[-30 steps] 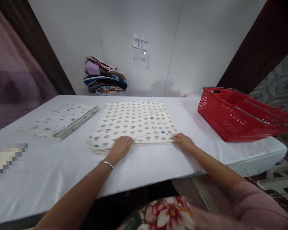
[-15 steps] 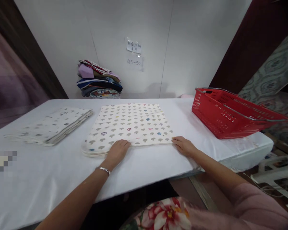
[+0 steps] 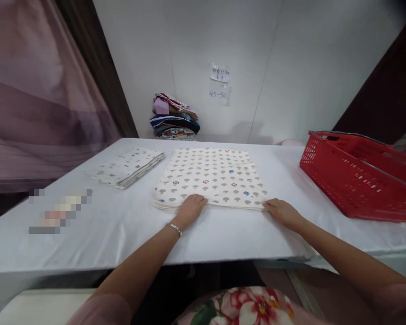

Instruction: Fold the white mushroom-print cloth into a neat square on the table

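Observation:
A folded cream cloth (image 3: 216, 176) printed with grey mushrooms and a few coloured ones lies flat on the table, its layers showing at the near left rounded corner. My left hand (image 3: 192, 208), with a silver bracelet at the wrist, grips the near edge left of the middle, fingers together on top and the thumb hidden. At the near right corner, my right hand (image 3: 283, 213) pinches the same cloth between fingers and thumb. Another folded white cloth (image 3: 130, 164) with small dark prints rests to the left, apart from both hands.
A red plastic basket (image 3: 352, 180) with metal handles stands on the right of the white-covered table (image 3: 230, 234). Behind the table rises a stack of folded fabrics (image 3: 176, 119) against the wall. Two paper signs (image 3: 219, 85) hang there. A blurred-out item (image 3: 61, 212) lies at left.
My view has turned to the left, so everything sits further right in the picture. Both hands keep their places on the near edge of the mushroom-print cloth, which looks unchanged.

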The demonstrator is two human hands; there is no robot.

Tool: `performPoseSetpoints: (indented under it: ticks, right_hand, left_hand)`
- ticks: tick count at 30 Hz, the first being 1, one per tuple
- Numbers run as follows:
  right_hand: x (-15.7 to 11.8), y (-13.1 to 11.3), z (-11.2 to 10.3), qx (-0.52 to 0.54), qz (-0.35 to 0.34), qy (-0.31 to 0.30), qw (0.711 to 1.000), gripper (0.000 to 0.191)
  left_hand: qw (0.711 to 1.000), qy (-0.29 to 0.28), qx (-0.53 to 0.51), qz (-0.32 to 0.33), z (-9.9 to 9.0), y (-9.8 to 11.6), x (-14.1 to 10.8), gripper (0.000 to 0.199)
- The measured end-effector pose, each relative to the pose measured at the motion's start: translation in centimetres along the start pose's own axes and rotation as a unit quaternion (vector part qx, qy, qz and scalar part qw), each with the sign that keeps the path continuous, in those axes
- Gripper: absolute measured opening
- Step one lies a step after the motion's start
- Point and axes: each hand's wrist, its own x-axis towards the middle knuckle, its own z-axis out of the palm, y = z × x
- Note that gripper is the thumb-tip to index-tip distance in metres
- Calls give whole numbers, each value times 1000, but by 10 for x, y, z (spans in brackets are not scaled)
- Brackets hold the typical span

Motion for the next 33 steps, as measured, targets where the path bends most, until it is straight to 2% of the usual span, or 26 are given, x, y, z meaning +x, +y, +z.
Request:
performPoseSetpoints:
  ticks: [7, 11, 20, 24, 26, 29, 31, 33]
  right_hand:
    - [-3, 14, -5, -11, 13, 63, 998, 40]
    - [-3, 18, -12, 12, 34, 74, 997, 38]
    - [8, 21, -28, 45, 83, 86, 992, 39]
    - [13, 21, -36, 47, 82, 84, 992, 39]
    - [14, 24, -39, 43, 87, 89, 991, 39]
    - [14, 30, -41, 26, 121, 124, 984, 40]
    - [10, 32, -38, 22, 117, 110, 987, 42]
    - [5, 31, -32, 29, 90, 64, 993, 42]
  left_hand:
    - [1000, -13, -14, -2, -14, 6, -4, 25]
    - [1000, -28, -12, 4, -21, 8, -2, 26]
    - [999, -33, 30, 8, -10, 13, 4, 28]
    - [998, -49, 46, -3, -16, 16, 9, 32]
    - [998, -34, 46, -14, -25, 16, 14, 32]
    - [997, 38, 43, -42, -39, 15, 19, 30]
    - [998, 45, 35, -30, -42, 16, 19, 29]
    - [999, 7, 30, 7, -39, 18, 16, 30]
